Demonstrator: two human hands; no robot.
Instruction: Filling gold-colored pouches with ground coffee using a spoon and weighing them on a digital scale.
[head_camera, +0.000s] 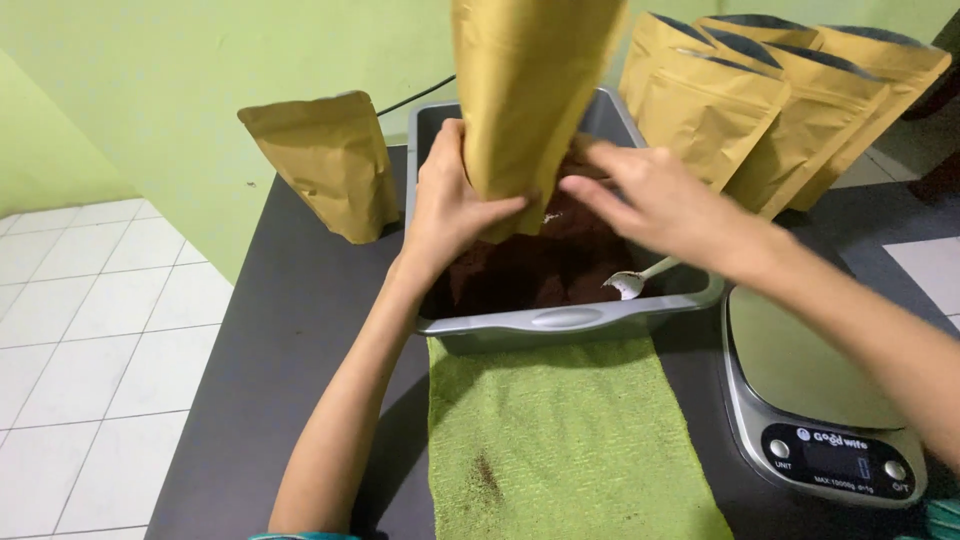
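The fingers (500, 208) of the left hand (450, 200) curl round the lower left edge of a tall gold pouch (530, 90), thumb and fingertips pressed against its bottom corner, so that hand grips it. The pouch stands upright above a grey tub (570, 318), its base just over the dark brown powder (540, 265) that fills the tub, its top running out of the frame.

Taking the scene from the left: white floor tiles (90, 320) lie beside a dark table (280, 330). Near the table's far left edge one gold pouch (325, 165) stands alone against the green wall (200, 70), apart from the tub. A green cloth (560, 440) lies flat in front of the tub, touching its near wall, with a small brown smear on it.

The right hand (650, 205) reaches in across the tub, fingers stretched and loosely spread, fingertips at the lower right side of the held pouch; the hand is blurred, and I cannot tell whether it clasps the pouch or only touches it. Below that hand a white spoon (635, 282) rests in the powder against the tub's right corner.

Farther right, a row of open gold pouches (780, 110) leans together behind the tub. A silver kitchen scale (815, 400) sits on the table's right side, near the tub's corner, under the right forearm.
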